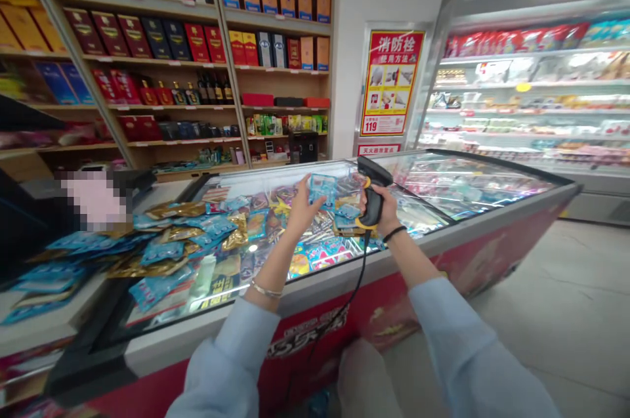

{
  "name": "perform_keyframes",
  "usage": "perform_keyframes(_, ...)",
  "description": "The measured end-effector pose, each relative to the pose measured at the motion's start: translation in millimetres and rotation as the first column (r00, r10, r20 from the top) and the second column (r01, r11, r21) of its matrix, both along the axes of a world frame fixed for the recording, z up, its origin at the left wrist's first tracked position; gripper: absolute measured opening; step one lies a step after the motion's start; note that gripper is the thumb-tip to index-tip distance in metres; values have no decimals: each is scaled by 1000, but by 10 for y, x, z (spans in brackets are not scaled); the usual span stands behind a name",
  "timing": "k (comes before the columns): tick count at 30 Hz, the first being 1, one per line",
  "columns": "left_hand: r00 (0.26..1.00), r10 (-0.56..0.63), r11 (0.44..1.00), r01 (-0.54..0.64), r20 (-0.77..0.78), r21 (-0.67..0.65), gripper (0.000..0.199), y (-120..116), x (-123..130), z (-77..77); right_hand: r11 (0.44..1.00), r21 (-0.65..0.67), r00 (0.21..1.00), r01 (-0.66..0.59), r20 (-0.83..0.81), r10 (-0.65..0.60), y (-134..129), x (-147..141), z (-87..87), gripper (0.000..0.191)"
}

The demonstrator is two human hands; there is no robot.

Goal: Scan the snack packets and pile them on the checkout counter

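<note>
My right hand [386,207] is wrapped around the grip of a black and yellow barcode scanner [373,198], whose cable hangs down over the freezer front. In my left hand [304,209] is a light blue packet [322,189], pinched between thumb and fingers, above the freezer's glass top and left of the scanner. Several blue and gold packets [211,229] lie heaped on the left part of the glass. A few more packets [347,220] rest on the glass below and between my hands.
The chest freezer [418,273] with a red front stretches across in front of me. More blue packets [46,277] lie on a counter at the left. Shelves of boxes [157,37] stand behind, and a lit refrigerated display [531,96] is at the right.
</note>
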State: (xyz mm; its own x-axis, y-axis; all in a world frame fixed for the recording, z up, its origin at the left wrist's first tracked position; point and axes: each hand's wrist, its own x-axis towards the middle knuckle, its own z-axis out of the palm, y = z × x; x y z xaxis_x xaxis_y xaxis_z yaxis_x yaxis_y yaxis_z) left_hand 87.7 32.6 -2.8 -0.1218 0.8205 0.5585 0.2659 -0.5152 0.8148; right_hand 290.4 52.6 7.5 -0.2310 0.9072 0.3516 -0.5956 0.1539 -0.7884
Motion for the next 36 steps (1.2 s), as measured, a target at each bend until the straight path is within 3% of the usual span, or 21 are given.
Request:
perform_keyframes(4, 991, -42, 994, 28, -128, -103, 68, 149, 386, -129, 990, -61, 992, 125, -19, -127, 73, 353, -305, 24)
perform_keyframes(7, 982, -15, 990, -11, -187, -138, 65, 260, 490, -228, 984, -101, 988, 149, -33, -153, 162, 488, -543, 24)
perform_keyframes(10, 973, 10, 983, -52, -230, -176, 61, 339, 514, -319, 980, -131, 987, 148, -36, -154, 242, 536, -675, 24)
perform_keyframes(16, 962, -55, 954, -28, -269, -298, 54, 322, 555, -360, 979, -169, 993, 116, -9, -119, 269, 499, -701, 24)
perform_keyframes(25, 923, 41, 972, -125, -383, -197, 37, 343, 499, -391, 951, -276, 989, 140, -9, -148, 268, 517, -695, 25)
perform_keyframes(28, 900, 96, 975, -170, -424, -140, 35, 358, 478, -439, 942, -298, 986, 152, -13, -164, 266, 540, -688, 24)
perform_keyframes(32, 877, 255, 954, -297, -408, -44, 26, 378, 429, -475, 934, -319, 984, 161, -21, -177, 280, 546, -683, 23)
perform_keyframes(36, 865, 349, 921, -387, -362, -36, 21, 381, 382, -457, 930, -323, 981, 173, -29, -193, 297, 542, -691, 23)
